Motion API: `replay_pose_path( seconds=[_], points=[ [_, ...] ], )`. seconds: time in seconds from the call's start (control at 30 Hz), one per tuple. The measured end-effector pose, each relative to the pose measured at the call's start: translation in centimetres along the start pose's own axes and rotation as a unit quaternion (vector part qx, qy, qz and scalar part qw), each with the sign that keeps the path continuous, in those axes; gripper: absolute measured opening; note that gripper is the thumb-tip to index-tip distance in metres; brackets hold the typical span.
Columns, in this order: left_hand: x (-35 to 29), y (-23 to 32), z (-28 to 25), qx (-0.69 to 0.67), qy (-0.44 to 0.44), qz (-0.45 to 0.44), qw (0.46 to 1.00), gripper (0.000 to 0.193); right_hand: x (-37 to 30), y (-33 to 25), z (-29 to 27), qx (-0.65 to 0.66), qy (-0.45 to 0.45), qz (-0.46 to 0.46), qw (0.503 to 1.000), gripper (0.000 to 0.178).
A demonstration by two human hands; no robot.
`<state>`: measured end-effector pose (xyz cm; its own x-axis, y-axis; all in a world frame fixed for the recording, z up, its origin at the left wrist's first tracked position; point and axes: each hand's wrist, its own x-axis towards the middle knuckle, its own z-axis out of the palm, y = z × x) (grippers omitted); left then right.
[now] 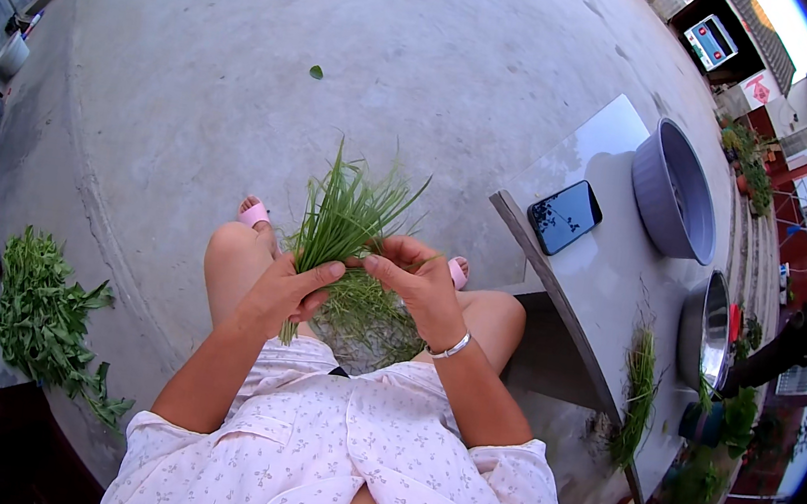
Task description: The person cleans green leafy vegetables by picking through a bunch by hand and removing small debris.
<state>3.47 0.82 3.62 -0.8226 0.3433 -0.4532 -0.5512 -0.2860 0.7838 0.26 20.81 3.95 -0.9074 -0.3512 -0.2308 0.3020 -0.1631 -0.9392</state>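
Observation:
My left hand (285, 296) is closed around a bunch of chives (340, 212), long thin green blades that fan up and away from me. Their lower ends poke out beneath the fist. Close against the bunch's right edge, my right hand (420, 279) has its thumb and fingers pinched together; what lies between them is too small to make out. A silver bracelet circles that wrist. Below both hands, between my knees, a loose heap of thin green blades (366, 313) lies on the ground, partly hidden by the hands.
At right stands a table (604, 141) bearing a phone (565, 216), a purple basin (648, 166), a metal bowl (707, 325) and more chives (640, 392). Leafy greens (43, 319) lie on the ground at left. A single leaf (316, 71) rests on the concrete ahead.

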Motion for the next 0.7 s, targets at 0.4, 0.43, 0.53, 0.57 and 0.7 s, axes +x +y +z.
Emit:
replay_pose_path(
  seconds=[0.4, 0.43, 0.53, 0.57, 0.7],
  points=[
    [-0.2, -0.1, -0.3, -0.028, 0.012, -0.010, 0.999, 0.028, -0.7, 0.1, -0.3, -0.008, 0.072, -0.027, 0.997, 0.018],
    [-0.2, -0.1, -0.3, -0.028, 0.015, -0.008, 0.999, 0.028, -0.8, -0.2, -0.2, -0.003, 0.074, -0.028, 0.997, 0.019],
    [-0.2, 0.1, -0.2, -0.026, 0.015, -0.006, 1.000, 0.027, -1.0, -0.6, -0.1, 0.008, 0.077, -0.032, 0.997, 0.021],
    [-0.2, 0.1, -0.2, -0.026, 0.014, -0.006, 1.000, 0.027, -1.1, -0.7, -0.2, 0.014, 0.076, -0.031, 0.997, 0.021],
    [-0.3, 0.1, -0.1, -0.025, 0.018, -0.006, 1.000, 0.027, -1.3, -1.4, 0.0, 0.045, 0.086, -0.031, 0.995, 0.020]
  ],
)
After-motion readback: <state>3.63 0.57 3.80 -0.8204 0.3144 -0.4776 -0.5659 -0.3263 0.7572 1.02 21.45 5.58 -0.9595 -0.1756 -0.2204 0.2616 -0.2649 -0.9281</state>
